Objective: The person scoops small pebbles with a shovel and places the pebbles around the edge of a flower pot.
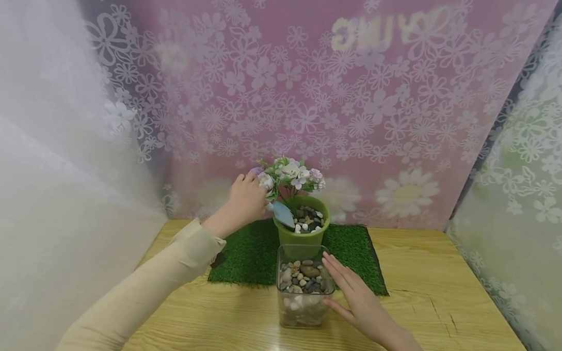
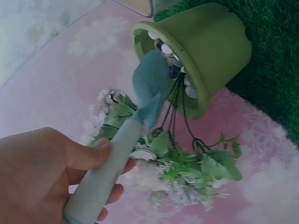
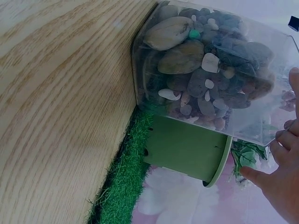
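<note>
My left hand (image 1: 247, 200) grips the pale handle of a small garden trowel (image 2: 112, 161), thumb on one side and fingers curled round the other. The trowel's blue blade (image 1: 283, 214) slants over the rim of a green flowerpot (image 1: 299, 240). Pebbles (image 1: 309, 218) lie in the pot, and artificial white and lilac flowers (image 1: 296, 174) stand up from them. My right hand (image 1: 360, 302) has its fingers extended, fingertips at the right side of a clear square container (image 1: 301, 322). Mixed pebbles (image 3: 182, 56) partly fill that container, in front of the pot.
A mat of artificial grass (image 1: 251, 254) lies under the pot on the wood-grain table (image 1: 212, 322). Behind it hangs a pink flowered curtain (image 1: 283, 93). Pale translucent sheets (image 1: 533, 203) close in the left and right sides.
</note>
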Tool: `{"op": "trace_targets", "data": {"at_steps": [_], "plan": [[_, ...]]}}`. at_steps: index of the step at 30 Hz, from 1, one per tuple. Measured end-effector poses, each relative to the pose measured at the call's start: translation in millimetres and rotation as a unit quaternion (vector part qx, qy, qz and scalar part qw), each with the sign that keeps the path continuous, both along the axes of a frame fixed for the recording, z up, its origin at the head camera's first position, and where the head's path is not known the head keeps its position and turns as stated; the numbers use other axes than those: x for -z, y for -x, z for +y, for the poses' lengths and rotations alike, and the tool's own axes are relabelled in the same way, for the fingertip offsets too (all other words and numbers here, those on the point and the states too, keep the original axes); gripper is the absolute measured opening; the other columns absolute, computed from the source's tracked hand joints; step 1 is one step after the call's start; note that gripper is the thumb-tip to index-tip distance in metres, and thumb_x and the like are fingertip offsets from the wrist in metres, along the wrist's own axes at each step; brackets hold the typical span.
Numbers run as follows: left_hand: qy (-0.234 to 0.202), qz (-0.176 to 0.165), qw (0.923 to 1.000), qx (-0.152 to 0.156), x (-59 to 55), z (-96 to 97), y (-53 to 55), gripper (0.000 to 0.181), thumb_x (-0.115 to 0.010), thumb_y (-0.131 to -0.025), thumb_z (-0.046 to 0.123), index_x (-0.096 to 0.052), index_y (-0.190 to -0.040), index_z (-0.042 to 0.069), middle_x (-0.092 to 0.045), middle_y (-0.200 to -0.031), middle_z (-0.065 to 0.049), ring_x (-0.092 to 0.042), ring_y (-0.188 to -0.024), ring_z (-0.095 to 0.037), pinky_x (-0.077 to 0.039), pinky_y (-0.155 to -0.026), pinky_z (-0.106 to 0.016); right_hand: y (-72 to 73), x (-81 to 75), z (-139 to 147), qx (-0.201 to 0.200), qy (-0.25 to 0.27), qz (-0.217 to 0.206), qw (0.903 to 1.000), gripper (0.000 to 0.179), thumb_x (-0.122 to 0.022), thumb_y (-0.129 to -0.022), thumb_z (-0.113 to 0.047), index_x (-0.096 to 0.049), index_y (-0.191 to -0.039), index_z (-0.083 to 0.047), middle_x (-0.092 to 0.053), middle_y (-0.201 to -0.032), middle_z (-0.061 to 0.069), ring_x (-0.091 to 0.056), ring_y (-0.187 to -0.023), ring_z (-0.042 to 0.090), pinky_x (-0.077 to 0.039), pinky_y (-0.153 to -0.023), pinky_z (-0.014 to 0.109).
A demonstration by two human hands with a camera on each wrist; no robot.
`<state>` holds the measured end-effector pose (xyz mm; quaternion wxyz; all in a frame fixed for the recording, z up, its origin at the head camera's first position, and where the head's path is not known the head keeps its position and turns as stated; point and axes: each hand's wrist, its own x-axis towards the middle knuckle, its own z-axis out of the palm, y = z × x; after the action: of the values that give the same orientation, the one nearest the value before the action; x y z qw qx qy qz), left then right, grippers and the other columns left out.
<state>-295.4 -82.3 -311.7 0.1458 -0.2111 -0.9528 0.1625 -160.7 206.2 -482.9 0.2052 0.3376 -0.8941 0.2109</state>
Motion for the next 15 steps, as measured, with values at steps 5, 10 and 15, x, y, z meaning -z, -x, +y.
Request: {"op": "trace_targets", "data": {"at_steps": [5,10,15], "plan": [[-0.097,-0.012,0.9951,-0.017,11.6,-17.4,-1.4,0.028,-0.059,-0.103,0.038,-0.073,-0.108,0.014,-0.066,-0.102,-0.006,-0.047,-0.101,-0.025,-0.035,-0.079,-0.036,-0.7,-0.7,-2,0.0,0.001,-0.005,1.0,0.088,-0.073,-0.093,-0.038,-0.025,-0.162,-0.014,-0.027,-0.166,0.008,-0.036,-0.147,0.022,-0.041,-0.106,0.055],[-0.189,0.017,0.9816,0.023,26.5,-36.8,-10.1,0.027,-0.067,-0.099,0.035,-0.074,-0.106,0.01,-0.068,-0.098,-0.008,-0.05,-0.093,-0.026,-0.038,-0.076,-0.037,-1.0,0.3,-1,0.002,0.003,0.002,1.0,0.088,-0.074,-0.093,-0.038,-0.025,-0.162,-0.013,-0.028,-0.166,0.009,-0.035,-0.148,0.022,-0.039,-0.11,0.049],[-0.237,0.037,0.9696,0.046,37.9,-49.2,-15.9,0.028,-0.068,-0.098,0.034,-0.074,-0.106,0.008,-0.07,-0.102,-0.01,-0.054,-0.091,-0.028,-0.043,-0.076,-0.041,-1.2,0.9,-1,0.001,0.009,0.002,1.0,0.088,-0.074,-0.093,-0.037,-0.026,-0.162,-0.013,-0.027,-0.166,0.008,-0.035,-0.148,0.021,-0.035,-0.115,0.04]]}}
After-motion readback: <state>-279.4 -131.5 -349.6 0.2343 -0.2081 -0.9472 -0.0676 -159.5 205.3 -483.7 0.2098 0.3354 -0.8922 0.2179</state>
